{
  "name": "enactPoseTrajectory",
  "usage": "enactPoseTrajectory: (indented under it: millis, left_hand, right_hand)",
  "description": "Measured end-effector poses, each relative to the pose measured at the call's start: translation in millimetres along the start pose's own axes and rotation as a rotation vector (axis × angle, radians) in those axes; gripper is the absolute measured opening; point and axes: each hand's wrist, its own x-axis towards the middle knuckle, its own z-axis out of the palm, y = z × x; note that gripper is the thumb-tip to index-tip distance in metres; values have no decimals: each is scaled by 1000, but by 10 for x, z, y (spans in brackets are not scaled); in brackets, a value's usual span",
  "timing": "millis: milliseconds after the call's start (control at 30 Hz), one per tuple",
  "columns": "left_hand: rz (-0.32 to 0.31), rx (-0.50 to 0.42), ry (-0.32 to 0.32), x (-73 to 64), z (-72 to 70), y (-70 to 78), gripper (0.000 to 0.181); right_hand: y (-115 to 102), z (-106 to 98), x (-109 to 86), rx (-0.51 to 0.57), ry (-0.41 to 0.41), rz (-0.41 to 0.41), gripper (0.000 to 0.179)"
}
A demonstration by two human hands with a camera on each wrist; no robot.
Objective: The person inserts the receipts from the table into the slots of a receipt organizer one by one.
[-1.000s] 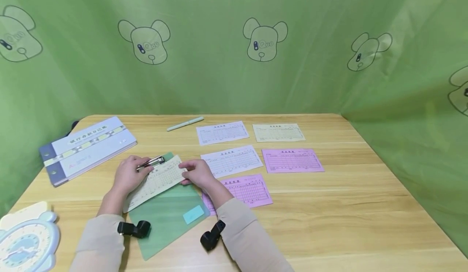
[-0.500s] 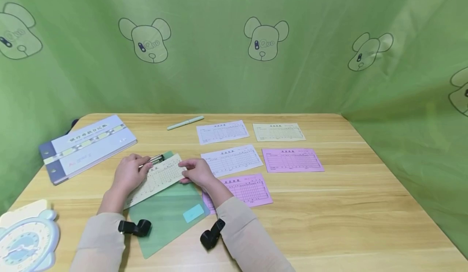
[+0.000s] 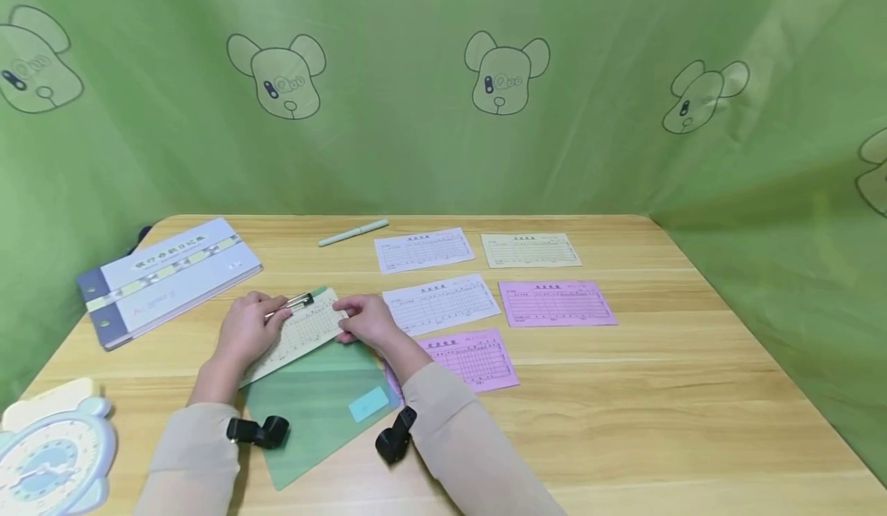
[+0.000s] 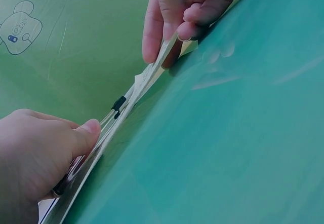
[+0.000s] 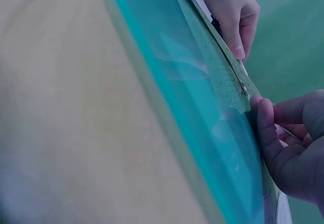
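Note:
A green translucent clipboard [image 3: 319, 423] lies tilted on the table, a blue label [image 3: 369, 404] near its lower right corner. My left hand [image 3: 249, 330] grips the metal clip [image 3: 299, 301] at its top edge, thumb on the near side in the left wrist view. A pale yellow printed slip [image 3: 315, 327] lies over the clipboard's upper part, its top edge at the clip. My right hand [image 3: 370, 322] pinches the slip's right end between thumb and fingers; the right wrist view shows this right hand [image 5: 298, 143] close to the clip. Whether the clip bears on the slip is unclear.
Two lilac-white slips [image 3: 424, 250], a cream slip [image 3: 531, 251] and two pink slips [image 3: 557, 303] lie to the right. A pen [image 3: 353, 232] is at the back. A blue ledger book [image 3: 173, 277] and a toy clock [image 3: 51, 454] stand at left. Green curtain surrounds the table.
The yellow slip has slid up toward the clip, and more of the clip shows over it. My right hand has moved slightly up and left with the slip; the left hand stays on the clip.

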Motion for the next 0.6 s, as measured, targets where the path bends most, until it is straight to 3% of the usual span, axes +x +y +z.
enactPoseTrajectory:
  millis: [600]
  left_hand:
    - [-16, 1, -12, -9, 0, 10, 36]
  right_hand:
    - [-8, 39, 60, -56, -25, -16, 31]
